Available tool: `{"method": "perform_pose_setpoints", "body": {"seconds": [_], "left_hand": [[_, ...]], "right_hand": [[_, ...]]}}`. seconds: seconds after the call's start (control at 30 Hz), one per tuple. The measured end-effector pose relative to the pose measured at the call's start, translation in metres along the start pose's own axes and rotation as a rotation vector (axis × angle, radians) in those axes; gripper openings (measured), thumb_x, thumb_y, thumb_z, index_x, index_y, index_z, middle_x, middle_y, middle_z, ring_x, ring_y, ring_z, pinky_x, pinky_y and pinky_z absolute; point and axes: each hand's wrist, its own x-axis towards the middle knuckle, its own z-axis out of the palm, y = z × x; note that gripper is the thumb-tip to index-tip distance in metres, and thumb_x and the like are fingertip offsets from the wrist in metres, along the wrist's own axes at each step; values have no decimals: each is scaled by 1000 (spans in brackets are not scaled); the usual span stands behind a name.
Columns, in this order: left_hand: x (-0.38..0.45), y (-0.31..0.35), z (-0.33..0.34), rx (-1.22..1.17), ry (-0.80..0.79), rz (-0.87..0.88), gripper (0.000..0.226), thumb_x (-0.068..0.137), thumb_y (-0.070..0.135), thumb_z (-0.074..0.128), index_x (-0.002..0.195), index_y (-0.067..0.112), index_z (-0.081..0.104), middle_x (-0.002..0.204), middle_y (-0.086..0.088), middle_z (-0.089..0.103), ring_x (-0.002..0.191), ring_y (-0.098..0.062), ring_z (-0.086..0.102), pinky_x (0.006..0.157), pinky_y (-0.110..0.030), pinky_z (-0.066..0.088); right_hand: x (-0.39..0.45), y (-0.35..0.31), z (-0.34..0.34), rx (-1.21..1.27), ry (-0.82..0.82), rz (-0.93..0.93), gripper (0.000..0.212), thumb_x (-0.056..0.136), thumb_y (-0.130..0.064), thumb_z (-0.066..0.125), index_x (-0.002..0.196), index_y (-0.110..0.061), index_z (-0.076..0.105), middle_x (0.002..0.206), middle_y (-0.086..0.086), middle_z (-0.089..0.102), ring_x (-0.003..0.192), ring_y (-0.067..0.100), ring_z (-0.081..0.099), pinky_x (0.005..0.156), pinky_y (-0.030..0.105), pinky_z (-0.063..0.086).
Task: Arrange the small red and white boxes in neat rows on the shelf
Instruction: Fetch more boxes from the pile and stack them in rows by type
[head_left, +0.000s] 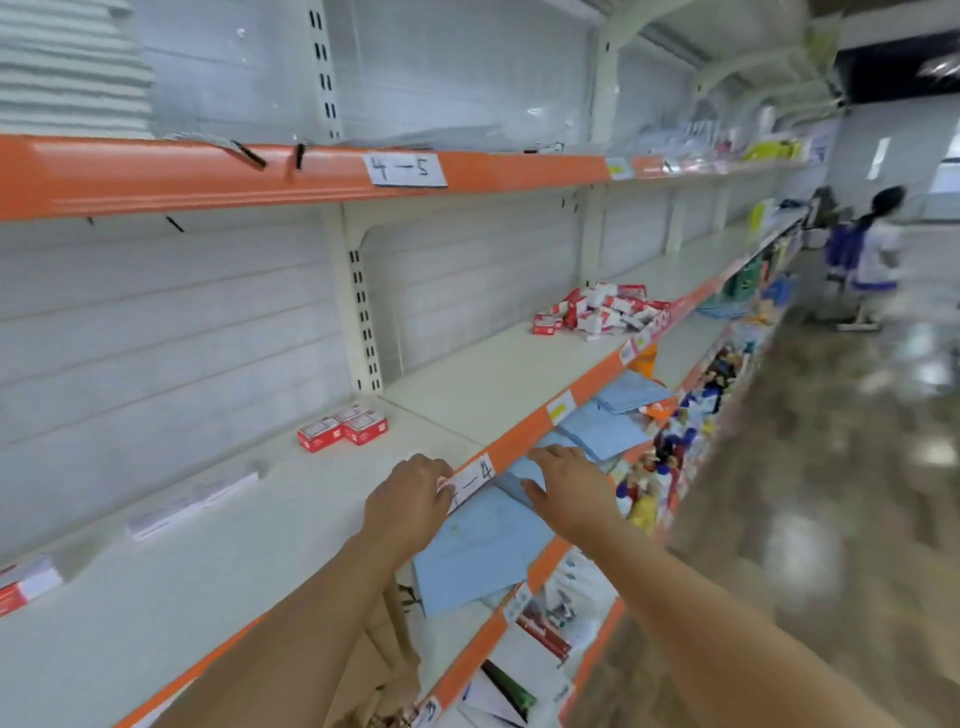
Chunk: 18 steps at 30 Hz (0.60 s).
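So both hands are down at the front lip of the middle shelf (260, 530), right by the paper label (470, 480) that reads something ending in "4" on the orange edge strip. The left hand (408, 501) has its fingers curled over the label's left end, touching it, though I can't tell if it's actually pinching the paper. The right hand (569, 491) is just past the shelf edge with fingers loosely spread, hovering over or resting on the blue envelopes (478, 551) on the shelf below, gripping nothing that I can see.

The red and white boxes are all farther back and nowhere in the hands. A tidy little group of boxes (343, 428) sits squared up a bit behind the left hand, toward the back panel. The messy pile of boxes (602, 309) is well off to the right along the same shelf, jumbled near the front edge, clearly out past the right hand. One more red and white box (23, 584) shows at the far left edge, blurry.

Up top there's another orange shelf with a "4-5" label (405, 169). Way down the aisle a person (872, 249) is standing, too blurred to say much.
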Motion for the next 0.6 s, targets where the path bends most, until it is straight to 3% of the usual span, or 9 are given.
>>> {"method": "perform_pose_setpoints", "body": {"seconds": [0.2, 0.6], "left_hand": [[68, 59, 44, -29, -39, 66, 32, 97, 29, 42, 127, 26, 54, 124, 2, 53, 116, -17, 47, 87, -36, 46], [240, 111, 118, -90, -26, 162, 31, 97, 32, 43, 126, 26, 55, 128, 4, 52, 118, -15, 47, 89, -30, 42]], "right_hand": [[20, 87, -4, -2, 7, 99, 43, 98, -40, 41, 136, -19, 44, 130, 1, 52, 120, 22, 45, 84, 33, 45], [129, 204, 9, -39, -33, 209, 41, 99, -35, 42, 137, -19, 42, 134, 2, 50, 122, 22, 45, 89, 36, 47]]}}
